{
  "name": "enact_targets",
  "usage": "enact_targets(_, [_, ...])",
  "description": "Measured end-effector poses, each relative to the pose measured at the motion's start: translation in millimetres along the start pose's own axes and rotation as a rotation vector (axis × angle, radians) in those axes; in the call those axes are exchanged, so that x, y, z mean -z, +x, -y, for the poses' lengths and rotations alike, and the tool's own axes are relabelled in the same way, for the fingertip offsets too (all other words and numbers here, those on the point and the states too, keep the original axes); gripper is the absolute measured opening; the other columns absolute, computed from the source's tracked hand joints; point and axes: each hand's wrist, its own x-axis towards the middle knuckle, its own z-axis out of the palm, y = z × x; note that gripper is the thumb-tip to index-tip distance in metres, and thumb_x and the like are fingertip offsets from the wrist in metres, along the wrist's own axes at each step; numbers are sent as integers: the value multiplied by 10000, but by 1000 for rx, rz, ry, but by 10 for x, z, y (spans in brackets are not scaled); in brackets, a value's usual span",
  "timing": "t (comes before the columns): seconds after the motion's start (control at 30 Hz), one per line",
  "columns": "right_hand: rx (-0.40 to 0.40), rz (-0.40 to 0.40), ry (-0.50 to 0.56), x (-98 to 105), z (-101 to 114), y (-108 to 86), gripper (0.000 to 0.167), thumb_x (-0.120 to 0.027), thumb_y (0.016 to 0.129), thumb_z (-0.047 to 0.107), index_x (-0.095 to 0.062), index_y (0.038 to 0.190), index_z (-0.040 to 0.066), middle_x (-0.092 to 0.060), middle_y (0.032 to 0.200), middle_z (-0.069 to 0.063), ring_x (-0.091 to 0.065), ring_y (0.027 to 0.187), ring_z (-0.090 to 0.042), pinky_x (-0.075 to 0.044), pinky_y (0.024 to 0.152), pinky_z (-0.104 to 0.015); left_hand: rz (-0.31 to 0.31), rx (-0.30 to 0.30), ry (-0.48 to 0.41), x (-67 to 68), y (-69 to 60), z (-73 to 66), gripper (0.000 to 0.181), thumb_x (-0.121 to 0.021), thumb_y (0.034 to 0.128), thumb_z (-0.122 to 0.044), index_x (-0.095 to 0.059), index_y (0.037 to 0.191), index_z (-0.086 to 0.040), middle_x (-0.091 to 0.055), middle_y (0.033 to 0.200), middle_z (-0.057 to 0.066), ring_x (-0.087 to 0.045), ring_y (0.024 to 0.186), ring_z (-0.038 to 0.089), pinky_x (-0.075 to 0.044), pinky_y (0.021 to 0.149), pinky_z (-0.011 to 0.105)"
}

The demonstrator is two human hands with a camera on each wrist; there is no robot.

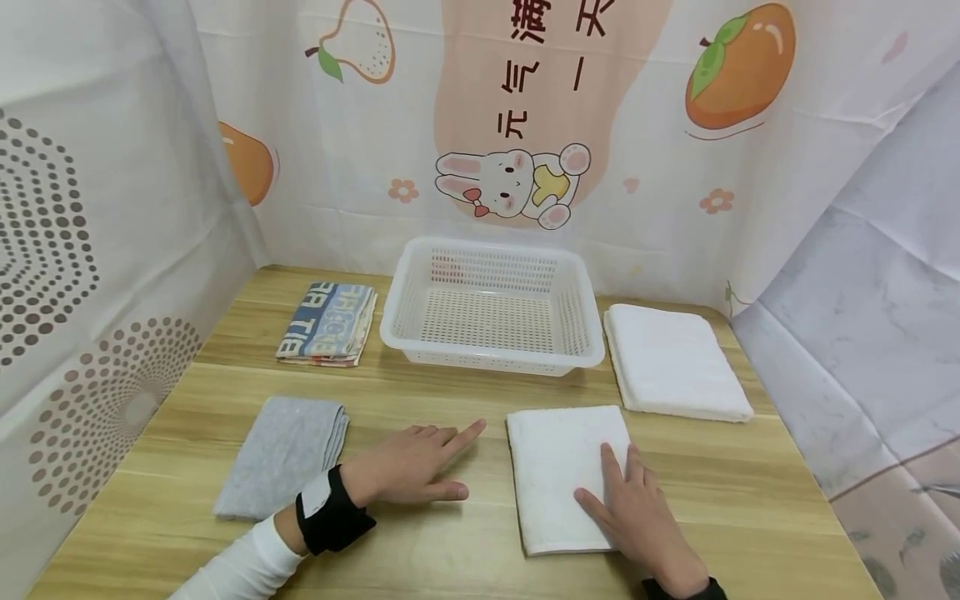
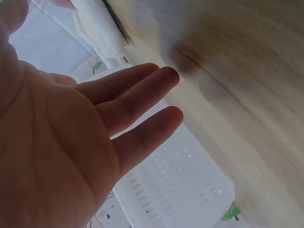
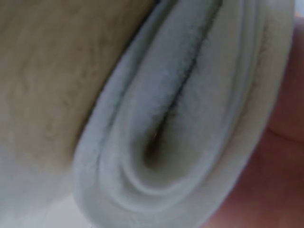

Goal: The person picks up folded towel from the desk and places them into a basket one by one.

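A folded white towel (image 1: 566, 479) lies on the table at the front, right of the middle. On its right part rests my right hand (image 1: 637, 512), fingers and thumb spread over the top. The right wrist view shows the towel's rounded, layered fold (image 3: 190, 142) close up, with part of the hand (image 3: 270, 175) beside it. My left hand (image 1: 412, 467) hovers or lies left of this towel, holding nothing; its index finger points toward the towel. Loosely extended fingers of that hand (image 2: 61, 137) show in the left wrist view. Under the left forearm's far side lies a folded grey cloth (image 1: 281, 458).
A white perforated plastic basket (image 1: 491, 357) stands at the back middle of the wooden table (image 1: 442, 400). Left of it lies a folded blue patterned cloth (image 1: 330, 321), and to its right a second folded white towel (image 1: 675, 358). Printed curtains (image 1: 360, 167) hang around the table.
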Motion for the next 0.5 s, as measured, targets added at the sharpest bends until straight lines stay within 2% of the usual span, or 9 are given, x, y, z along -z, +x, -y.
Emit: enact_targets(0.5, [2, 8, 18, -14, 64, 19, 820, -563, 980, 492, -315, 1498, -93, -179, 1468, -494, -297, 1294, -667, -300, 996, -746, 19, 3, 8, -19, 12, -8, 837, -419, 984, -637, -37, 1617, -246, -553, 1419, 99, -499, 1324, 261, -370, 1107, 448])
